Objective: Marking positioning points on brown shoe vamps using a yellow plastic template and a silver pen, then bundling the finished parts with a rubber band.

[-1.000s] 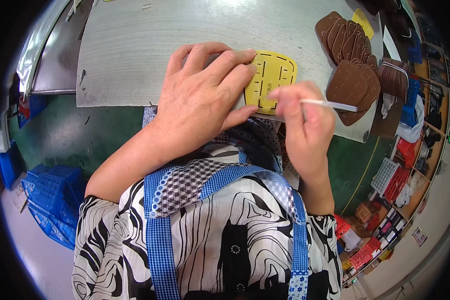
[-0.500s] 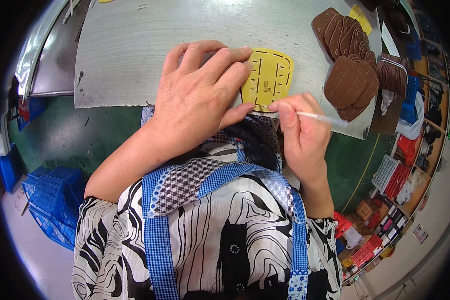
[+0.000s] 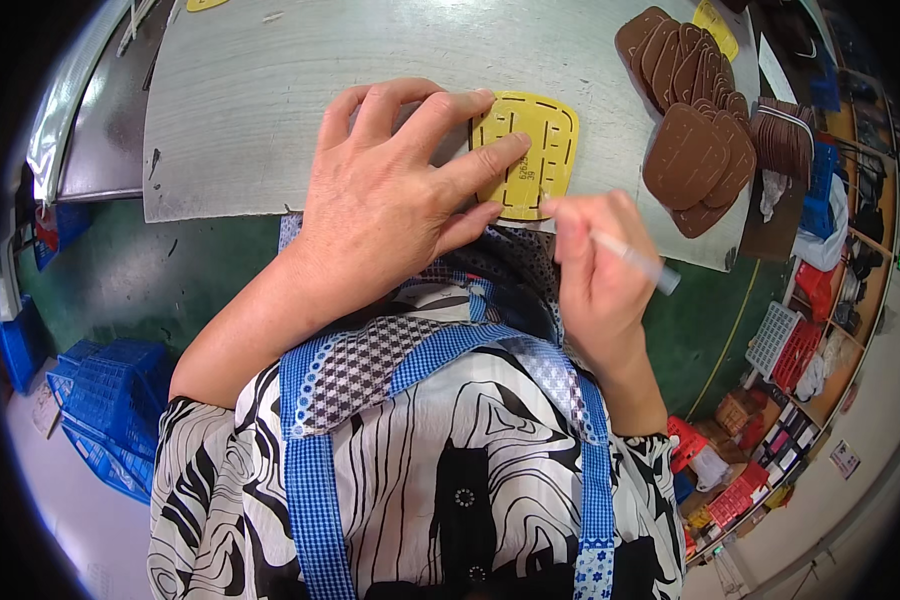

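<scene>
Down past the near left corner of the table [image 3: 240, 140], a blue crate [image 3: 115, 385]; off the right edge, a grey basket [image 3: 771, 336] beside a red basket [image 3: 797, 360]!

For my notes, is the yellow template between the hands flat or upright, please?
Flat: the yellow template shows its broad, dash-marked face upward, the left hand touching it.

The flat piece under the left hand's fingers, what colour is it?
The flat piece is yellow with dark dashes, seen best in the head view.

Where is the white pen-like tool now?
In the head view, the white pen-like tool is right of centre, held in the right hand by the lower right corner of the yellow template.
</scene>
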The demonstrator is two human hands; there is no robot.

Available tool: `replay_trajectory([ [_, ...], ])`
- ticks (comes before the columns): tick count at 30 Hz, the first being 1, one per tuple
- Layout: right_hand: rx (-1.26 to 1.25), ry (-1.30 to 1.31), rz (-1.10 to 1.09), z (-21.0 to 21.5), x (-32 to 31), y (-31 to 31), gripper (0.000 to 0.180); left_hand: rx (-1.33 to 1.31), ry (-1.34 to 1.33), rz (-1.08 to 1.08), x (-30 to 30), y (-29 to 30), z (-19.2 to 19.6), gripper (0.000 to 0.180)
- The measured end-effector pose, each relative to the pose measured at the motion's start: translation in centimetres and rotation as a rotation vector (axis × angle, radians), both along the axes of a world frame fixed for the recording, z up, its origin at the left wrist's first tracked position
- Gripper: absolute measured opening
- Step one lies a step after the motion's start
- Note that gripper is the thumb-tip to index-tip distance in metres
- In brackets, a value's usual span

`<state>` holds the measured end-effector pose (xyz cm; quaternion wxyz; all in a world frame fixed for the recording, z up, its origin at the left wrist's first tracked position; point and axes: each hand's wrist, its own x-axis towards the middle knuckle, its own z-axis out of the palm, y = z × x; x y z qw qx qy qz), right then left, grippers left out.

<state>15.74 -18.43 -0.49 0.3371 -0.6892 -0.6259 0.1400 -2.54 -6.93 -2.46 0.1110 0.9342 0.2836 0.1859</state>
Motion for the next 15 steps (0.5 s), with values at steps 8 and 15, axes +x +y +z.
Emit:
replay_trajectory([
  [8, 0.029, 0.186, -0.032, 0.0, 1.4, 1.1, 0.021, -0.004, 0.008, -0.001, 0.0, -0.1, 0.1, 0.053],
  [15, 0.146, -0.046, -0.077, -0.9, 1.2, 3.3, 0.020, -0.006, 0.015, -0.008, 0.0, -0.1, 0.1, 0.053],
])
